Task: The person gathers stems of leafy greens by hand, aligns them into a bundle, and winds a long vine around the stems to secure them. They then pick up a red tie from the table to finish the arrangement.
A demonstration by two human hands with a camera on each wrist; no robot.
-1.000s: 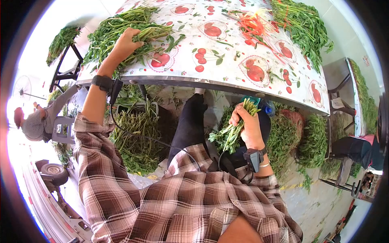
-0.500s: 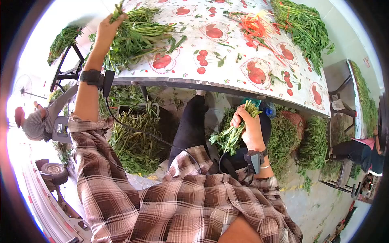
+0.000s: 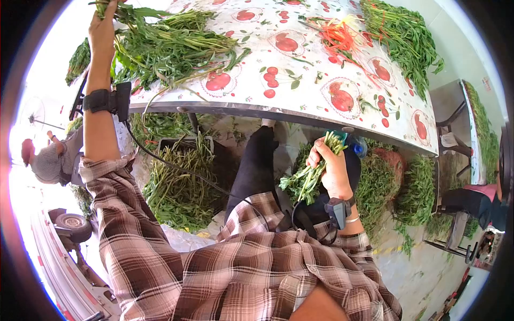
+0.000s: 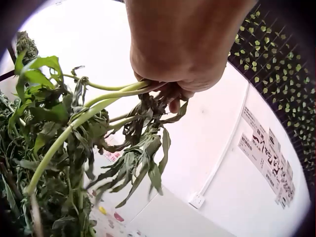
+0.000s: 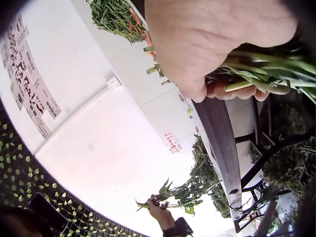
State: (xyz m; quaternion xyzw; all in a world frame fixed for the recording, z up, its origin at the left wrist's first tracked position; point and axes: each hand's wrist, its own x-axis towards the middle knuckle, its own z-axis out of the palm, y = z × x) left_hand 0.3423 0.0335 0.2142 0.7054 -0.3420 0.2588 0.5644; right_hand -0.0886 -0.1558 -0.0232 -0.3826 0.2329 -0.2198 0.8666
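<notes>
My left hand [image 3: 103, 35] is raised at the far left of the table, gripping several leafy green stems [image 4: 106, 101]. Their wilted leaves hang below the fist in the left wrist view. Just beside that hand, a loose pile of the same leafy greens [image 3: 176, 51] lies on the tabletop, its stems pointing right. Down at my lap, in front of the table edge, my right hand [image 3: 334, 174] holds a small bunch of greens [image 3: 308, 184]. The cut stem ends stick out above its thumb, and the leaves hang below the fist.
The table [image 3: 257, 107] has a fruit-patterned cover. Red and orange ties [image 3: 340, 37] lie at its back right, near another heap of greens [image 3: 404, 40]. Under the table edge stands a crate [image 3: 206, 147] with stems heaped around it. More greens [image 3: 415, 192] stand on the floor at right.
My left hand has moved up and leftward from the pile, pulling stems with it, and some trailing stems now hang over the table edge. The right hand keeps its bunch in nearly the same place.
</notes>
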